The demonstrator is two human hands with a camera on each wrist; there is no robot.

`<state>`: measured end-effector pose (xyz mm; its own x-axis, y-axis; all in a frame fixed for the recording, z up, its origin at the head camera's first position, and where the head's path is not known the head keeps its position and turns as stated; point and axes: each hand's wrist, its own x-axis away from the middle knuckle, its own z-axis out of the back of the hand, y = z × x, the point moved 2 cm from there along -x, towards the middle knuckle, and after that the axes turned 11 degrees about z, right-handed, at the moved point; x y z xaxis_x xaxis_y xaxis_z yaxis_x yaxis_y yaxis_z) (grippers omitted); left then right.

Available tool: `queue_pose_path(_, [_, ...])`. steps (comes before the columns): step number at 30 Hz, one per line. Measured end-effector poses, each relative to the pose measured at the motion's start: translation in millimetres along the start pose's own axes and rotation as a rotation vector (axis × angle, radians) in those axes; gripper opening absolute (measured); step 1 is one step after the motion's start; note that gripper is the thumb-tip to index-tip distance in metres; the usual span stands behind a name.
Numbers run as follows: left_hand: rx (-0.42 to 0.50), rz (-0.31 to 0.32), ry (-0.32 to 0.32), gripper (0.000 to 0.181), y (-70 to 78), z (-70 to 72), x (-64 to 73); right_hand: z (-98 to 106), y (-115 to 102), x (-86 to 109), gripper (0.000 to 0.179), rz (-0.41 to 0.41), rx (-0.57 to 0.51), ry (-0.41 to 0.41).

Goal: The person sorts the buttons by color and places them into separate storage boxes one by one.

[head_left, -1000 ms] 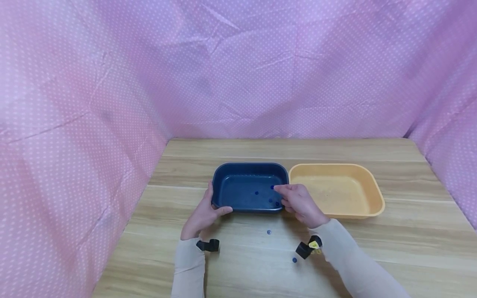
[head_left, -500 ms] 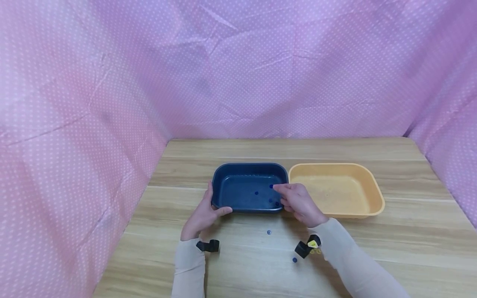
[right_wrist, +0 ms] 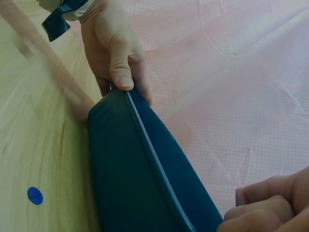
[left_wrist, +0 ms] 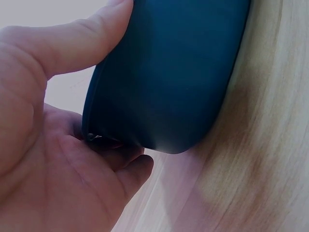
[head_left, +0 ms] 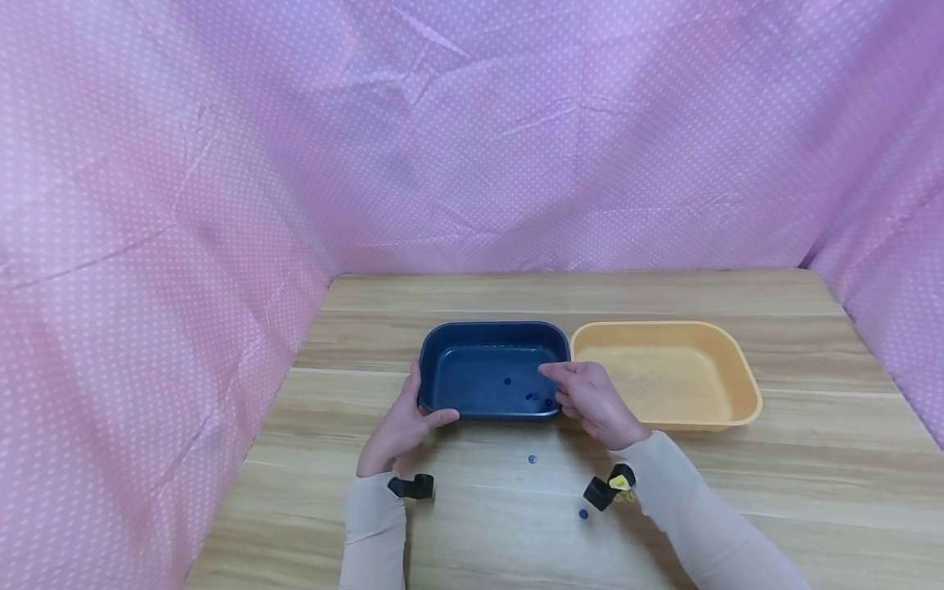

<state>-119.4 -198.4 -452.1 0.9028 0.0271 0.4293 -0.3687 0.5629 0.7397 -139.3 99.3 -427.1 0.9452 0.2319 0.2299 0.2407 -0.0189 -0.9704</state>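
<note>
My left hand [head_left: 398, 430] grips the left end of a dark blue plastic tray [head_left: 442, 328], its thumb at the front rim and the other fingers round the side. In the left wrist view the thumb lies along the rim of the tray [left_wrist: 164, 72]. Above the tray's right end is my right hand [head_left: 593, 401], fingers curled and fingertips together with nothing showing between them. In the right wrist view the curled right hand [right_wrist: 270, 205] is beside the far rim. Several small dark blue buttons lie in the tray, among them one button [head_left: 507, 381] nearer its middle.
On the wooden table [head_left: 472, 541] in front of the tray lie a paler button [head_left: 533, 460] and a blue button [head_left: 583, 515]. A yellow tray [head_left: 726, 360] stands against the blue tray's right side. Pink dotted cloth [head_left: 457, 164] hangs behind and at both sides.
The button that was at my right fingertips has been let go, and another button now shows on the tray's floor below. Both hands have stayed nearly in place.
</note>
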Motion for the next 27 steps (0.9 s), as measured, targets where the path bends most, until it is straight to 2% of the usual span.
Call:
queue_pose_path(11, [0.007, 0.007, 0.002, 0.114, 1.9, 1.1, 1.7, -0.8, -1.7, 3.3, 0.042, -0.009, 0.021, 0.000])
queue_pose_path(18, [0.003, -0.001, -0.006, 0.115, 0.6, 1.0, -0.7, -3.8, -2.7, 7.8, 0.036, 0.005, 0.079, -0.022])
queue_pose_path(23, [-0.002, -0.005, -0.002, 0.115, 0.7, 1.0, -0.5, -9.4, -1.3, 11.8, 0.030, -0.015, 0.193, -0.053])
queue_pose_path(27, [-0.009, 0.000, 0.000, 0.114, 0.8, 1.3, 0.0, -16.0, 1.8, 16.3, 0.023, 0.048, 0.376, -0.128])
